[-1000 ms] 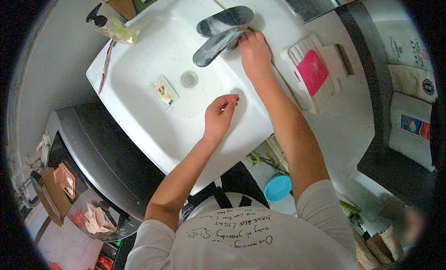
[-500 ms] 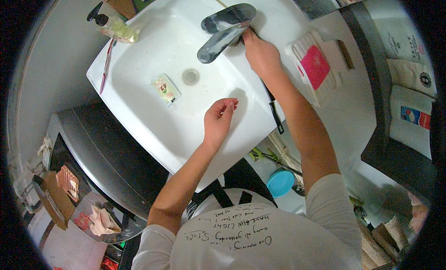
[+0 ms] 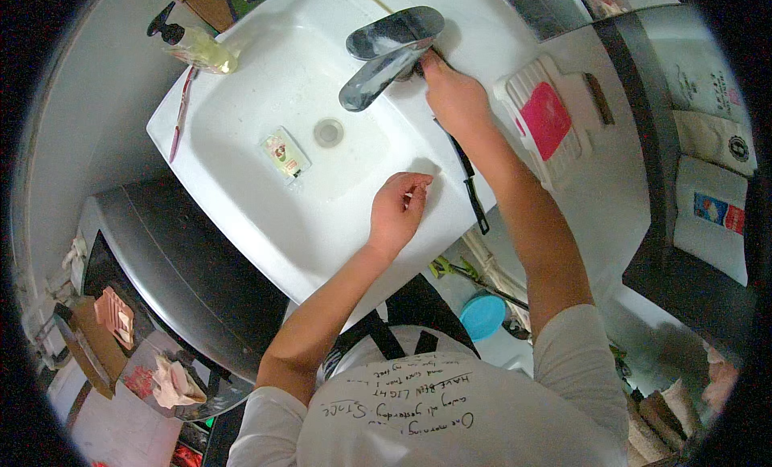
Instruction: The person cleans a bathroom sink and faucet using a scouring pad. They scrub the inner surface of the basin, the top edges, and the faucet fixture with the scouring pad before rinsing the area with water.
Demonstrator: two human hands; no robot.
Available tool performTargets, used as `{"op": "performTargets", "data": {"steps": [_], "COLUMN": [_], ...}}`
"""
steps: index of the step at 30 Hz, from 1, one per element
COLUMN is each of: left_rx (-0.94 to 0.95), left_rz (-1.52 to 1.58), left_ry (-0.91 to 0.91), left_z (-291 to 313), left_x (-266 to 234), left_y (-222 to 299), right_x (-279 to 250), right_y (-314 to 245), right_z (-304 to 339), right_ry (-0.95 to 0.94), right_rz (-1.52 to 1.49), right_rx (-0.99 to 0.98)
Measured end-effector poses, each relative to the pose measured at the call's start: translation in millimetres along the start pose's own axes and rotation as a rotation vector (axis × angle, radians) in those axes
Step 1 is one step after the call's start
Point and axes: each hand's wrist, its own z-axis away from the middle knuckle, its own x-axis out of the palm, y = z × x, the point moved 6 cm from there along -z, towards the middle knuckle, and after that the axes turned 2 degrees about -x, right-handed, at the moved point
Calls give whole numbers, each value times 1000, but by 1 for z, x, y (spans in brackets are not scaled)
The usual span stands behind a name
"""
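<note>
My right hand (image 3: pixel 457 99) reaches to the chrome faucet (image 3: pixel 394 31) at the sink's far right corner, its fingers closed at the faucet's base and partly hidden behind it. Over the right side of the white sink (image 3: pixel 265 218) hovers my left hand (image 3: pixel 398 214), fingers curled with the tips together. A small pale bit shows between them, too small to name. Inside the basin, left of the round drain (image 3: pixel 328 133), lies a flat pale-green packet (image 3: pixel 285 154). A black-handled knife (image 3: pixel 472 190) rests along the sink's right rim, beneath my right forearm.
A pump bottle (image 3: pixel 201 51) and a toothbrush (image 3: pixel 182 113) are on the left rim. To the right is a white slotted rack with a pink patch (image 3: pixel 544 120). A dark, rounded appliance (image 3: pixel 193 266) stands at left. Lower down sits a blue basin (image 3: pixel 483 317).
My left hand has shifted right, toward the sink's right rim, with its fingers curled more. My right hand stays at the faucet. The packet has not moved.
</note>
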Motion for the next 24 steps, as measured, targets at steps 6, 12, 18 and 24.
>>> {"op": "performTargets", "data": {"steps": [6,12,18,24], "left_rx": [-19,-42,-102,-88], "left_rz": [58,113,88,168], "left_ry": [18,18,39,31], "left_z": [-4,6,2,3], "left_x": [-1,-4,-4,-1], "left_y": [-6,-3,-10,-14], "right_x": [-1,-18,-5,-2], "right_y": [-8,-1,-11,4], "right_z": [-21,43,-13,38], "right_ry": [-138,-12,-236,130], "right_rz": [-66,-195,16,-51], "right_rx": [91,40,96,-100]}}
